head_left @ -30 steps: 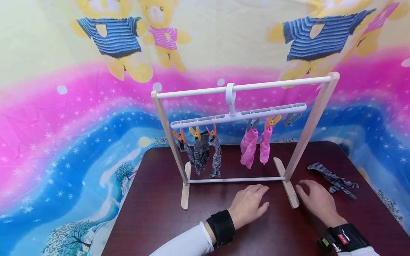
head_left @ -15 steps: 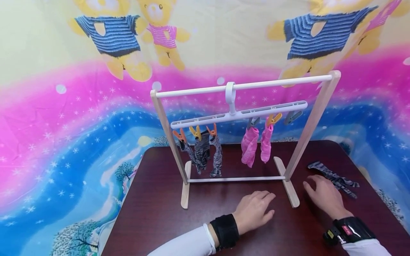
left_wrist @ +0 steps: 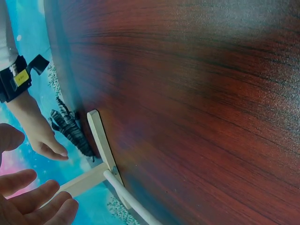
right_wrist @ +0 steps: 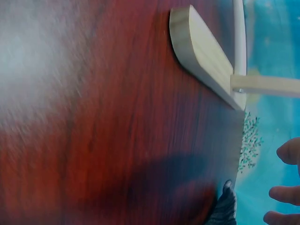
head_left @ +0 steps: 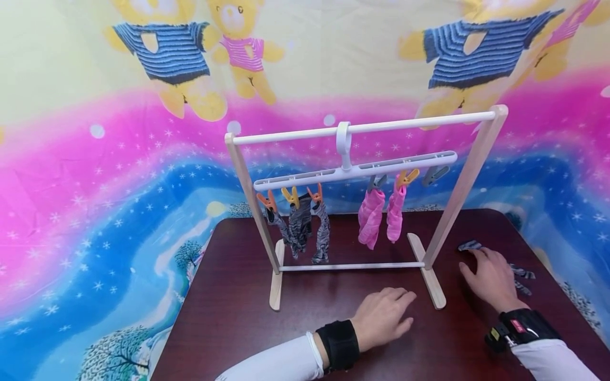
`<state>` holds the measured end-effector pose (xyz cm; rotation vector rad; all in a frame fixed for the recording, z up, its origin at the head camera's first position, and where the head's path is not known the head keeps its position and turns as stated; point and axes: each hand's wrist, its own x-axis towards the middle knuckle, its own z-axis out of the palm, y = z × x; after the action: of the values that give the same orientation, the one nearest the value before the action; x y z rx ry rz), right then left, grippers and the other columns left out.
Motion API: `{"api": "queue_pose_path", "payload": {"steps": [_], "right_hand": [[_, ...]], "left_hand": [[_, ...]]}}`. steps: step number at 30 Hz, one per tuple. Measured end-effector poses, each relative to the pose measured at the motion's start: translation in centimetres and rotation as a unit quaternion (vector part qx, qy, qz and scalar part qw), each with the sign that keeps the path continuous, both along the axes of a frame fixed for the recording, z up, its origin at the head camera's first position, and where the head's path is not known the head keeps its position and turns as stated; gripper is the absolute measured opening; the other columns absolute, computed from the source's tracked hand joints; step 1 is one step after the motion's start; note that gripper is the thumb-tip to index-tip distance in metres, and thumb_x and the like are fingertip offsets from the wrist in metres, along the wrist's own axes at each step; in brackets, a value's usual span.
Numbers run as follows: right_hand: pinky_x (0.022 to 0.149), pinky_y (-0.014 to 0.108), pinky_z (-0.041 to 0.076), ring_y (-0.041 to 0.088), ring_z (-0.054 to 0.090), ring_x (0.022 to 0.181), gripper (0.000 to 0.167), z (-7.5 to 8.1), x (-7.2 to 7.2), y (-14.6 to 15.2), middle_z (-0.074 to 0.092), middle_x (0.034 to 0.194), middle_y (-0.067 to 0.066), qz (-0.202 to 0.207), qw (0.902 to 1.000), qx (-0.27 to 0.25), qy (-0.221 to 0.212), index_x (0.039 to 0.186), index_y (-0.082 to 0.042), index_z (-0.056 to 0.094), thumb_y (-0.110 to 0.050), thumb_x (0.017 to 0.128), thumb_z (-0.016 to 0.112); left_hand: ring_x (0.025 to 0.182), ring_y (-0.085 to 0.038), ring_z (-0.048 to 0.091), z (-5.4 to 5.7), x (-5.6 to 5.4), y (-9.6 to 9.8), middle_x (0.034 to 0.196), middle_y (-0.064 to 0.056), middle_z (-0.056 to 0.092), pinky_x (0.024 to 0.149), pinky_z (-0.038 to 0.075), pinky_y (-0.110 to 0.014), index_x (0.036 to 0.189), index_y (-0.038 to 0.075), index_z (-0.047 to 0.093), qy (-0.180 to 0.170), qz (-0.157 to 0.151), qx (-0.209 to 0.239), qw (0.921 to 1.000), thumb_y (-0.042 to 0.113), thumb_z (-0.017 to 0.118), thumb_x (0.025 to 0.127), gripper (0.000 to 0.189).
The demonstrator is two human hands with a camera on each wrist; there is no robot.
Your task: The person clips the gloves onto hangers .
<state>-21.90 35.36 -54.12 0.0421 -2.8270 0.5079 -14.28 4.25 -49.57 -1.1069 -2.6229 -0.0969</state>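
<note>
My right hand [head_left: 493,280] is over a small grey-and-black striped piece of clothing [head_left: 523,273] at the right of the table, hiding its middle. In the left wrist view that clothing [left_wrist: 70,129] lies on the table beside the rack's foot. The right wrist view shows the right fingers [right_wrist: 287,194] loosely spread, with nothing between them. My left hand [head_left: 383,319] hovers in front of the rack, its fingers relaxed and holding nothing. Two pink socks [head_left: 371,219] and several grey striped pieces of clothing [head_left: 301,225] hang from clothespins on a white hanger [head_left: 347,170].
A wooden rack [head_left: 461,182] with white rods stands on the dark red table [head_left: 229,317]. Its right foot [head_left: 432,288] lies between my hands. A grey-blue clothespin [head_left: 435,175] hangs bare at the hanger's right end. A printed backdrop [head_left: 71,169] closes off the back.
My right hand has moved right and away from me, from beside the rack's foot to over the striped clothing. My left hand has drifted slightly right and nearer to me.
</note>
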Motion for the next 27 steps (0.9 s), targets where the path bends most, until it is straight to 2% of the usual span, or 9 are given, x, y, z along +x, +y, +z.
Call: {"api": "queue_pose_path", "payload": {"steps": [6,16,19,22,25,27], "right_hand": [[0.099,0.076,0.026,0.061,0.031,0.127,0.055,0.0,-0.8,1.1,0.039,0.135,0.046,-0.009,0.9998,-0.002,-0.017,0.131,0.017,0.049,-0.022,0.093,0.065],[0.097,0.077,0.031,0.063,0.034,0.122,0.066,-0.8,-2.1,3.0,0.039,0.133,0.048,-0.012,0.9992,0.003,-0.038,0.138,0.02,0.039,-0.017,0.091,0.067],[0.089,0.074,0.04,0.062,0.044,0.113,0.068,-1.1,-2.3,3.6,0.044,0.128,0.048,-0.013,0.9976,0.008,-0.068,0.14,0.019,0.037,-0.02,0.092,0.066],[0.073,0.067,0.049,0.058,0.057,0.094,0.07,-1.3,-2.3,4.2,0.052,0.118,0.046,-0.014,0.9937,0.011,-0.111,0.141,0.019,0.033,-0.024,0.094,0.063],[0.059,0.058,0.049,0.049,0.062,0.077,0.064,-1.3,-2.1,4.6,0.058,0.103,0.041,-0.014,0.9891,0.011,-0.146,0.134,0.02,0.038,-0.026,0.095,0.06],[0.054,0.052,0.047,0.042,0.061,0.071,0.056,-1.4,-1.8,4.6,0.06,0.094,0.036,-0.012,0.9885,0.009,-0.15,0.125,0.02,0.045,-0.026,0.095,0.06]], "left_hand": [[0.111,-0.004,0.066,0.2,0.3,0.0,0.127,0.011,0.067,0.081,0.055,-0.017,0.136,0.025,0.059,-0.006,-0.005,-0.007,0.9999,0.047,0.064,0.094,0.048],[0.11,-0.003,0.066,0.0,0.8,-0.2,0.126,0.012,0.067,0.082,0.055,-0.017,0.135,0.026,0.06,-0.011,-0.012,-0.012,0.9998,0.047,0.065,0.094,0.047],[0.109,-0.003,0.066,-0.1,0.8,-0.2,0.126,0.011,0.067,0.082,0.055,-0.016,0.136,0.026,0.06,-0.009,-0.014,-0.01,0.9998,0.047,0.065,0.094,0.047],[0.109,-0.003,0.066,-0.1,0.7,-0.1,0.126,0.012,0.067,0.081,0.055,-0.016,0.135,0.026,0.06,-0.005,-0.013,-0.006,0.9999,0.047,0.065,0.094,0.047],[0.109,-0.002,0.066,-0.1,0.7,-0.1,0.125,0.012,0.067,0.081,0.055,-0.016,0.134,0.026,0.061,-0.003,-0.011,-0.005,0.9999,0.047,0.066,0.093,0.046],[0.109,-0.002,0.066,-0.2,0.7,-0.2,0.124,0.013,0.067,0.081,0.055,-0.016,0.133,0.027,0.061,-0.005,-0.01,-0.008,0.9999,0.048,0.066,0.093,0.046]]}}
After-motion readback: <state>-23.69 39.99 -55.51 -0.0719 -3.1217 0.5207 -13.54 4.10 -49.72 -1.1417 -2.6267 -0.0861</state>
